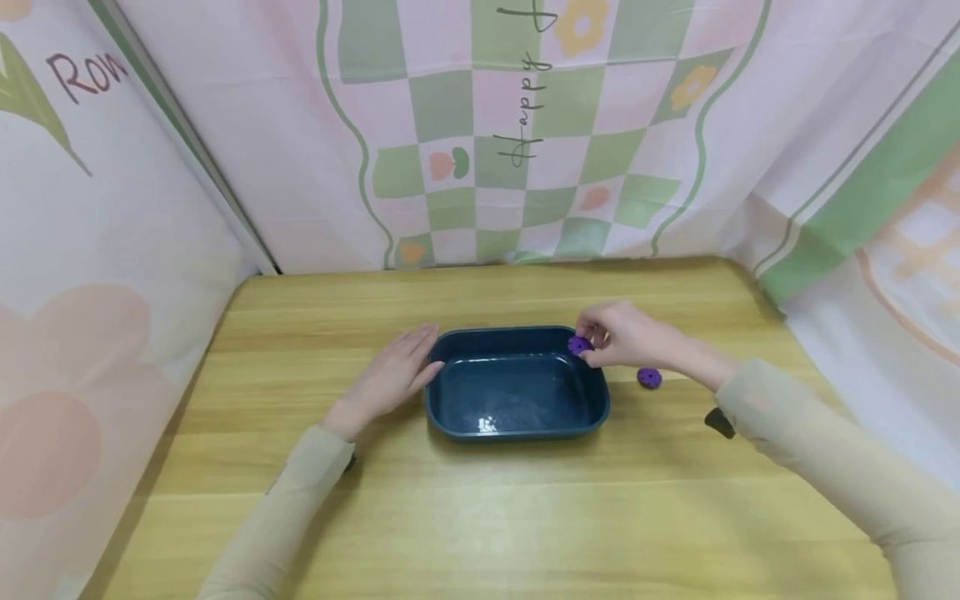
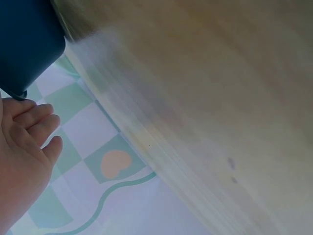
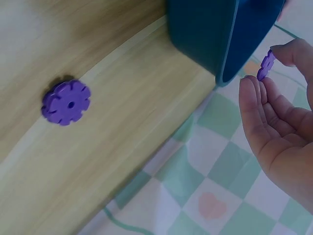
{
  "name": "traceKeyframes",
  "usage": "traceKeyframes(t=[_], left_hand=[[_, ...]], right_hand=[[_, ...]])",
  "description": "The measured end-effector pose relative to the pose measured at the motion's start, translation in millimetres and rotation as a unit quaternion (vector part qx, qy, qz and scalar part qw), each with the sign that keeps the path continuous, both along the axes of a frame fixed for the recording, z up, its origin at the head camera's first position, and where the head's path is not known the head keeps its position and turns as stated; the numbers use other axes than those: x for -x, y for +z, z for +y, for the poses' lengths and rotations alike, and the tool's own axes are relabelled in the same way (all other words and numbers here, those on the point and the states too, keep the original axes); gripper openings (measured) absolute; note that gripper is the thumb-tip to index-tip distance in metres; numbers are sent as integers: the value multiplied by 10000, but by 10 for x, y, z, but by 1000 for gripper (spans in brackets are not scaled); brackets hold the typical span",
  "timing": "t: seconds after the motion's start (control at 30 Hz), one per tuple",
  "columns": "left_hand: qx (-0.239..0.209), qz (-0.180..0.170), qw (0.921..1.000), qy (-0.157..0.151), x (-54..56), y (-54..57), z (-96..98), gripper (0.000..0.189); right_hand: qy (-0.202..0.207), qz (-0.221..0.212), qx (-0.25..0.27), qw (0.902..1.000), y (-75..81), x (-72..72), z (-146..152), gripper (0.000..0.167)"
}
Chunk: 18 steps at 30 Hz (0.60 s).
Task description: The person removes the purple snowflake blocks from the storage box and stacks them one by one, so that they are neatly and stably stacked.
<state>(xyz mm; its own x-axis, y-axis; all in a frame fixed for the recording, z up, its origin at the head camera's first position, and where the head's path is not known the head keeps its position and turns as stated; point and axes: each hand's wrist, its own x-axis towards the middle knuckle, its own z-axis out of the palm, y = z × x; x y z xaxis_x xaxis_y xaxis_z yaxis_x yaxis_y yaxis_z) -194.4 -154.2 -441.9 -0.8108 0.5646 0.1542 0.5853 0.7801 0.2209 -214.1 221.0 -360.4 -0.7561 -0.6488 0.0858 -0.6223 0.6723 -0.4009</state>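
A dark blue basin [image 1: 517, 385] stands on the wooden table, and nothing lies on its visible floor. At its left end, my left hand [image 1: 390, 375] touches the rim with fairly straight fingers; the left wrist view shows those fingers [image 2: 39, 120] beside the basin's wall. Over the far right corner of the basin my right hand [image 1: 626, 335] pinches a purple interlocking building disc [image 1: 579, 345] between thumb and fingertips. The disc [image 3: 266, 65] has notched edges. Right of the basin lie purple notched discs [image 3: 71, 104], seemingly stacked.
The wooden table [image 1: 525, 517] is bounded at the back by a checked curtain [image 1: 510, 192]. More patterned cloth hangs at the left [image 1: 112, 333] and right [image 1: 885, 317] sides. A small black object [image 1: 720, 422] shows beneath the right sleeve.
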Motion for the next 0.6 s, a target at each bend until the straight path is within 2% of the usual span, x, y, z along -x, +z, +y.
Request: traceKeyframes(t=[0.23,0.6], left_hand=[[60,25,10000,18,1,8,4,61],[45,56,10000,-4,-5,-6,5,61]], right_hand=[[-246,-113,123,9996,13,-35,174,16],[-682,-17,231,9974,-70,-109,446,16]])
